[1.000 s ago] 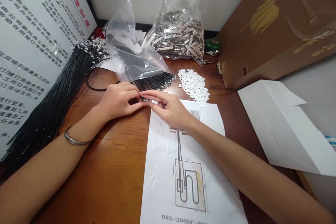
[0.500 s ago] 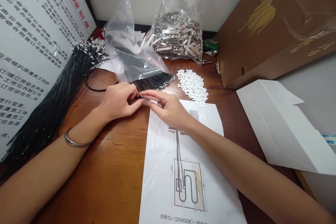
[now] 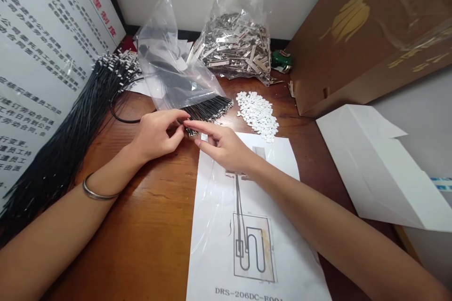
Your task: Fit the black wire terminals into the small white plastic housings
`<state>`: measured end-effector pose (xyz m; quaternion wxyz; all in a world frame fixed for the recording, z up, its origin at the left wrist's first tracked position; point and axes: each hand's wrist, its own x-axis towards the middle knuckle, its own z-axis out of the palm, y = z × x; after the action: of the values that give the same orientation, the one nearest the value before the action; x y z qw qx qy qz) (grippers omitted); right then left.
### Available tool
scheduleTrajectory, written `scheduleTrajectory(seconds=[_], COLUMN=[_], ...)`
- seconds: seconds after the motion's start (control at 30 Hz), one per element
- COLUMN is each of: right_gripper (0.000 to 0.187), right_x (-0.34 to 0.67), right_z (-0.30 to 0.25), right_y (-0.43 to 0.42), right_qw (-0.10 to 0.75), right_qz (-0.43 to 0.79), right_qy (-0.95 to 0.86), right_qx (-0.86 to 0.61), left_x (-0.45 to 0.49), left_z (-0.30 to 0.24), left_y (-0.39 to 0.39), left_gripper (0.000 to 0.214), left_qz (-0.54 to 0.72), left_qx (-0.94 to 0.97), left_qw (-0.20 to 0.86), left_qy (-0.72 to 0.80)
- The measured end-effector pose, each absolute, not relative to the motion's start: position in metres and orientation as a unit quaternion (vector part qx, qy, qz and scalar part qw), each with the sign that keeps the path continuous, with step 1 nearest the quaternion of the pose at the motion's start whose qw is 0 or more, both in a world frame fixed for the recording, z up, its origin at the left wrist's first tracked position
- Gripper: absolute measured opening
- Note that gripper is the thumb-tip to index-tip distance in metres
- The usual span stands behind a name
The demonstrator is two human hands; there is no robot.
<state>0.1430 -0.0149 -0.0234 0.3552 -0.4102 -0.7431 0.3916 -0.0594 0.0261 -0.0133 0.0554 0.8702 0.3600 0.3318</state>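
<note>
My left hand [image 3: 157,134] is curled at the near end of a bundle of black wires [image 3: 208,109] with small metal tips. What its fingers hold, if anything, is hidden. From the right, my right hand [image 3: 228,148] reaches in, its index finger stretched to the left hand's fingertips and its thumb apart below. Several metal wire ends [image 3: 191,131] show between the two hands. The bundle comes out of a clear plastic bag [image 3: 169,73]. Just beyond my right hand lies a pile of small white connector housings [image 3: 257,114].
A printed drawing sheet [image 3: 215,225] lies under my right forearm. To the left, a thick bundle of black wires [image 3: 70,122] with white ends leans on a printed board [image 3: 31,56]. Behind stand a bag of metal strips [image 3: 236,49], a green object [image 3: 281,61] and a brown box [image 3: 339,56].
My thumbs have drawn apart, and my right hand's index finger has stretched toward the left fingertips. More metal wire ends show between the hands. The view has shifted slightly.
</note>
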Motion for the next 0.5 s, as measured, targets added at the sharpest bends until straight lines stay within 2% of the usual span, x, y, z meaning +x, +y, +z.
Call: scheduleTrajectory(seconds=[0.23, 0.37, 0.5], right_gripper=[0.052, 0.047, 0.047], right_x=[0.1439, 0.1418, 0.1416], right_z=[-0.0239, -0.0220, -0.0223], right_y=[-0.0140, -0.0155, -0.0152], right_qw=[0.323, 0.354, 0.382], right_qz=[0.371, 0.393, 0.433], right_qy=[-0.774, -0.744, -0.708], right_qx=[-0.399, -0.408, -0.406], left_x=[-0.0605, -0.0600, -0.0600], left_z=[-0.0144, -0.0129, -0.0095], left_y=[0.0270, 0.0252, 0.0244], left_gripper=[0.026, 0.030, 0.012], left_qz=[0.319, 0.326, 0.331], left_qx=[0.880, 0.869, 0.884], left_qw=[0.044, 0.107, 0.080], left_qy=[0.350, 0.358, 0.322])
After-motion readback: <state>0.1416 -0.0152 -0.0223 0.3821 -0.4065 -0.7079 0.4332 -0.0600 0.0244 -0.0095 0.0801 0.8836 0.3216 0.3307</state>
